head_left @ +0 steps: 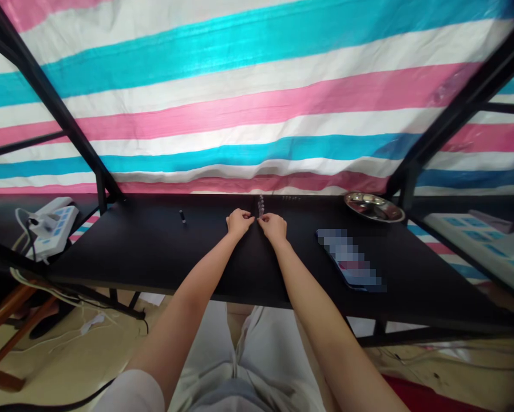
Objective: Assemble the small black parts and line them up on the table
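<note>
My left hand [240, 223] and my right hand [274, 228] are close together near the far edge of the black table [154, 246]. A short row of clear round beads [261, 203] runs away from the fingers of my right hand, which pinch its near end. The fingers of my left hand are pressed together just left of the beads. Whatever they hold is too small to make out. Several tiny pieces [291, 198] lie along the far edge, right of the beads.
A small dark cylinder [182, 217] lies to the left. On the right are a phone [347, 260] with a blurred screen and a shiny metal dish [375, 207]. A white power strip [55, 232] is at far left. Striped sheeting [240, 97] hangs behind, between black frame bars [63, 114].
</note>
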Demonstrator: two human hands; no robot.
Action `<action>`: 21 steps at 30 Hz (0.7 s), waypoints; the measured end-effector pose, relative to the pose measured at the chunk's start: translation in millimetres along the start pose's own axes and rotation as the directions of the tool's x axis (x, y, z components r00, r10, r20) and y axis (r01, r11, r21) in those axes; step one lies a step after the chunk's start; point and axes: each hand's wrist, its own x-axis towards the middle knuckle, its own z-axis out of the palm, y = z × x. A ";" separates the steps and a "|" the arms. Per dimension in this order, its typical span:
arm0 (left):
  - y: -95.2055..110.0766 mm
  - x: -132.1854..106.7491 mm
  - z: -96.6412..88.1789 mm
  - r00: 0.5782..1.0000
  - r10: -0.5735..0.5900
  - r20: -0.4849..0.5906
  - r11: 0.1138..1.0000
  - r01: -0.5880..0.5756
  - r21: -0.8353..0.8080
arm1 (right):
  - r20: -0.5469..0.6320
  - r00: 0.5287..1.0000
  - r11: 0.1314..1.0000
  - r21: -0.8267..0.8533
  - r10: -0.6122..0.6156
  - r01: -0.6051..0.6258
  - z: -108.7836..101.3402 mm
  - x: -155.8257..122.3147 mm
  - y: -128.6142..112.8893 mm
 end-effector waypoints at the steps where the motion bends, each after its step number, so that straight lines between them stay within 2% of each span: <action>1: -0.1 0.1 0.5 1.000 -0.012 0.019 0.999 0.012 0.036 | 0.006 1.000 1.000 -0.004 -0.001 0.001 -0.2 0.2 0.1; 9: 2.6 2.6 5.8 0.999 -0.033 0.032 0.988 0.028 0.154 | 0.009 1.000 1.000 -0.019 -0.011 0.011 0.7 1.3 1.3; 15: 0.5 4.1 -0.5 0.996 -0.077 0.054 0.996 0.074 0.051 | 0.017 1.000 0.999 -0.021 -0.025 0.025 -1.6 -1.0 0.8; 18: -10.7 -5.1 -12.5 0.998 0.008 -0.067 0.993 -0.016 -0.116 | 0.010 0.999 0.999 -0.028 -0.041 0.041 -3.7 -4.7 -0.9; 20: -19.7 -16.0 -24.3 0.975 0.045 -0.217 0.958 -0.104 -0.267 | -0.008 0.999 0.998 -0.035 -0.043 0.043 -4.9 -7.9 -2.9; 21: -23.9 -22.0 -31.0 0.954 0.022 -0.298 0.932 -0.128 -0.340 | -0.018 0.999 0.999 -0.032 -0.043 0.042 -5.4 -9.6 -4.1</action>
